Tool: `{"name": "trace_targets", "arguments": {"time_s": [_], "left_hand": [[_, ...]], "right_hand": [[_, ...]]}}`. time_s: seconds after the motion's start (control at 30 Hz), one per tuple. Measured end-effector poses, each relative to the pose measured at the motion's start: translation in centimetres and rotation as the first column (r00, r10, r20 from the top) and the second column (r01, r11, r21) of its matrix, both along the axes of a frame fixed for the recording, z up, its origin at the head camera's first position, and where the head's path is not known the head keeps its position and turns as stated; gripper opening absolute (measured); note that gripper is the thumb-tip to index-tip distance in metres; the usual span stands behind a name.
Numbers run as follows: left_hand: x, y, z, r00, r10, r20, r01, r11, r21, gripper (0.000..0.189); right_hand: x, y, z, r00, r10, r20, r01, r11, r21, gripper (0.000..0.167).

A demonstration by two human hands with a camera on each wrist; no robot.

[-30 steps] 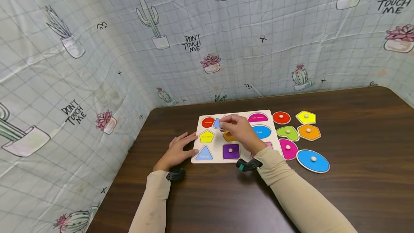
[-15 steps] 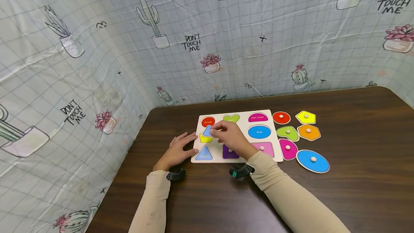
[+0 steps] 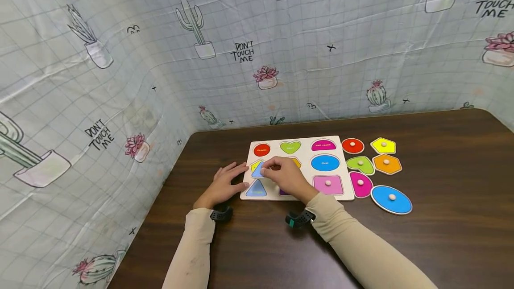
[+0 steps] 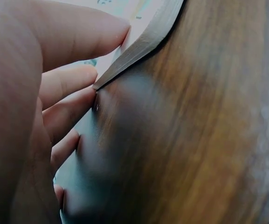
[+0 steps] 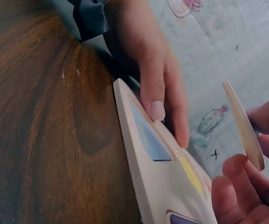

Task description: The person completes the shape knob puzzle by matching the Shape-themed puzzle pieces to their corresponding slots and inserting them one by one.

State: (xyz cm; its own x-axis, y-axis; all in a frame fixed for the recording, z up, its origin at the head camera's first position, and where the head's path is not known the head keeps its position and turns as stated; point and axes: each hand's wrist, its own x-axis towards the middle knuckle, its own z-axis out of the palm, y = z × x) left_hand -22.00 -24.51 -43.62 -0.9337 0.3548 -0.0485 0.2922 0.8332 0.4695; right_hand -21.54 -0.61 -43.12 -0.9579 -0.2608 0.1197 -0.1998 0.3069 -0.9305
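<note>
My right hand pinches a blue triangle puzzle piece above the left side of the white shape puzzle board. In the right wrist view the triangle piece appears edge-on, clear of the board. It covers part of the yellow pentagon slot in the head view; just below lies the blue triangle slot. My left hand rests at the board's left edge, fingers extended, thumb on its border. A pink rectangle piece sits in the board. The purple square is mostly hidden behind my right hand.
Right of the board lie knobbed pieces: a red circle, yellow pentagon, green heart, orange hexagon, magenta half round and blue oval. A printed cloth stands behind the brown table.
My right hand has carried the triangle piece left and down, from beside the red circle slot to over the yellow pentagon slot. My left hand stays at the board's edge.
</note>
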Motion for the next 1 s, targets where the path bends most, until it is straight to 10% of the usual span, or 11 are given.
{"name": "trace_targets", "arguments": {"time_s": [0.5, 1.0], "left_hand": [[0.0, -0.4, -0.4, 0.999, -0.028, -0.028, 0.028, 1.0, 0.0, 0.059], [-0.2, -0.5, -0.3, 0.999, -0.034, -0.014, 0.034, 0.999, 0.002, 0.06]], "right_hand": [[0.2, -1.2, -0.9, 0.996, 0.053, -0.067, -0.043, 0.988, 0.146, 0.006], [0.3, -1.6, -1.0, 0.954, 0.195, -0.227, -0.091, 0.911, 0.402, 0.011]]}}
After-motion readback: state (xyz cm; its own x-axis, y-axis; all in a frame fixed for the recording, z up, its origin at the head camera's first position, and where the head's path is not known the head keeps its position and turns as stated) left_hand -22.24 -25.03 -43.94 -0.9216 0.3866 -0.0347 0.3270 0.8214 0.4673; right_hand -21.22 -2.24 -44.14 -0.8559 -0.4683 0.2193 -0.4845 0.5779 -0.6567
